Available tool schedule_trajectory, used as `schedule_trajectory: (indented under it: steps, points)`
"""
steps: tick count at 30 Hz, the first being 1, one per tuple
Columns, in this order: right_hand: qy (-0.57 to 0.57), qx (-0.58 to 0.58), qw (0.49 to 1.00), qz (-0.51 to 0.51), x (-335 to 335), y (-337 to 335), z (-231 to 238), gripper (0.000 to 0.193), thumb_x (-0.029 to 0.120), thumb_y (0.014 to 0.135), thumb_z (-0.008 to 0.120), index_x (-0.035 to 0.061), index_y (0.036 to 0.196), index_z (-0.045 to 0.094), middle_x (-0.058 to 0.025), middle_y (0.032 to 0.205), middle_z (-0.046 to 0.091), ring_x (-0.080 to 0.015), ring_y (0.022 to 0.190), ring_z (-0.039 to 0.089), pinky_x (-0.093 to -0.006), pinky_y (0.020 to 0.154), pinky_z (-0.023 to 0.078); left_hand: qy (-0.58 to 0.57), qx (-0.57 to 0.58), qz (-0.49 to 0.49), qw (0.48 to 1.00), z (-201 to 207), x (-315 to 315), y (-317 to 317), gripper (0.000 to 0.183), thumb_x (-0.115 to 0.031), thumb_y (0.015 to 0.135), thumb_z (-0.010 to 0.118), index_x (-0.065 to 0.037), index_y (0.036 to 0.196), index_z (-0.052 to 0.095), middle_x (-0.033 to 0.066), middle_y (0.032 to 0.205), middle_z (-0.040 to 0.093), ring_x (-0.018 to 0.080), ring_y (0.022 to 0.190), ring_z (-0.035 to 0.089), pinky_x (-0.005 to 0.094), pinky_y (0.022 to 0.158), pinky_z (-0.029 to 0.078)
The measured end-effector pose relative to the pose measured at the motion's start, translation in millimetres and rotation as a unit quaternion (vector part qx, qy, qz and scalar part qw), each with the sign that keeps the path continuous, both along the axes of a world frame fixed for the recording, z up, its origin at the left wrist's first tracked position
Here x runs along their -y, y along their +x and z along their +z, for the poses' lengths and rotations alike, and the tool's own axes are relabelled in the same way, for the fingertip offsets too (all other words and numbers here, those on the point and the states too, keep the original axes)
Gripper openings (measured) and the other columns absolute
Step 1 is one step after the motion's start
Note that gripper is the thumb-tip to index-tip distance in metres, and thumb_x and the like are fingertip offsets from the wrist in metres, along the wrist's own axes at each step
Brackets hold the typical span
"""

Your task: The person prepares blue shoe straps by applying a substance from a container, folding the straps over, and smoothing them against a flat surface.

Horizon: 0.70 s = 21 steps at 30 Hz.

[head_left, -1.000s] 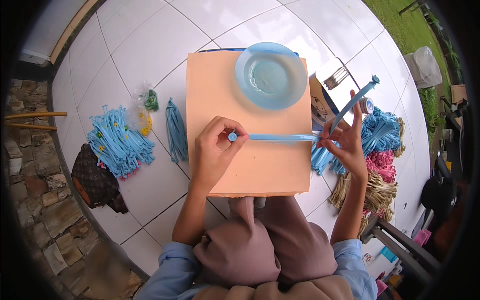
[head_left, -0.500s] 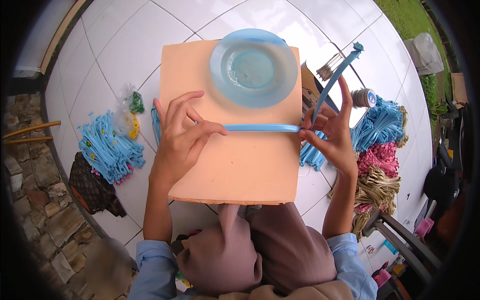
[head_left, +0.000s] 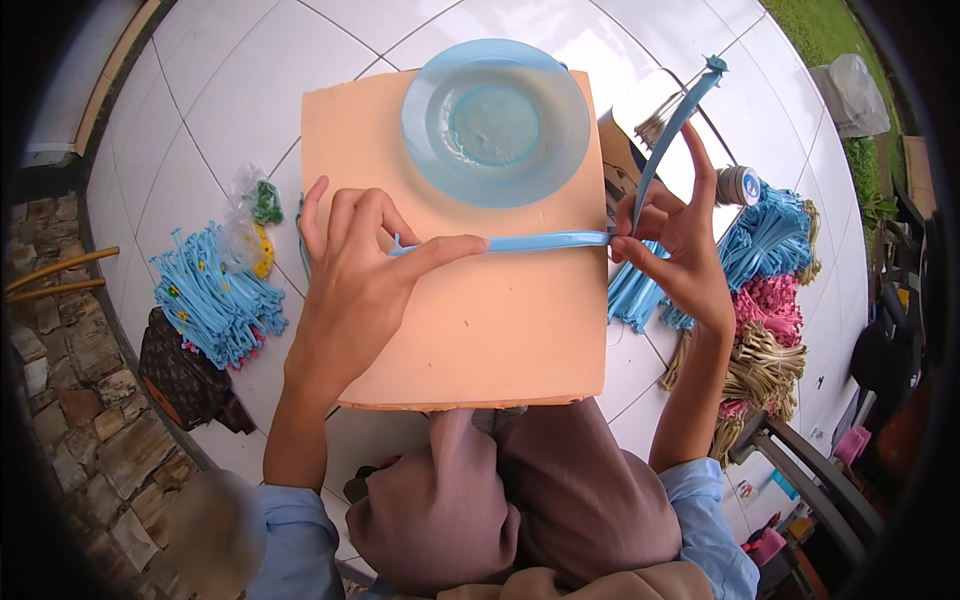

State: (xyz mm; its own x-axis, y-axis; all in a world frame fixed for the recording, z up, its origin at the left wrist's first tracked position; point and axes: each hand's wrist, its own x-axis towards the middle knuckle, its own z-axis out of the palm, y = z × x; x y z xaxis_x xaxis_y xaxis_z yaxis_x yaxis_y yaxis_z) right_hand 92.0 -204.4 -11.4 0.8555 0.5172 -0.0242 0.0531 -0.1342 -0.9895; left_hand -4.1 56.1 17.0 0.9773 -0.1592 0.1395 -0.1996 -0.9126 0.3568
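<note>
A light-blue strip [head_left: 520, 241] lies across the orange board [head_left: 480, 330], just below the blue plate [head_left: 495, 120]; it is pressed flat by the left hand [head_left: 355, 290], while the right hand [head_left: 675, 250] pinches the bend; the fold is best creased tightly, with the flat part kept pinned.

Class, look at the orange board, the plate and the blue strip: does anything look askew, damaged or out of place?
The blue strip is bent sharply at the board's right edge, where the right hand turns it upward. The blue plate overhangs the board's far edge slightly. Nothing looks spilled or broken.
</note>
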Motion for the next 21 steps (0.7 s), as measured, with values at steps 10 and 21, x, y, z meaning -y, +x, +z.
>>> schedule_trajectory:
  steps: [10, 21]
  points:
    - [0.004, -0.052, 0.998, 0.042, -1, 19, -5, 0.1, -0.009, 0.074, 0.063, 0.0176, 0.145, -0.002, -0.0083, 0.081, 0.057, -0.0137, 0.067, 0.06, -0.027, 0.059, 0.051, 0.037, -0.043, -0.028, 0.998, 0, 2, 9, 0.036, -0.016, 0.075, 0.057, -0.03, 0.106, 0.07, 0.0036, 0.081, 0.036, 0.0225, 0.089, 0.04, 0.0393, 0.089, 0.027]
    - [-0.007, -0.064, 0.996, 0.061, 0, 23, -5, 0.099, -0.011, 0.073, 0.062, 0.016, 0.144, 0.0, -0.0059, 0.079, 0.054, -0.0119, 0.066, 0.058, -0.0247, 0.058, 0.049, -0.039, -0.094, -0.014, 0.995, -4, 1, 11, 0.04, -0.009, 0.071, 0.058, -0.027, 0.105, 0.07, 0.0051, 0.08, 0.034, 0.0242, 0.086, 0.04, 0.0318, 0.08, 0.038]
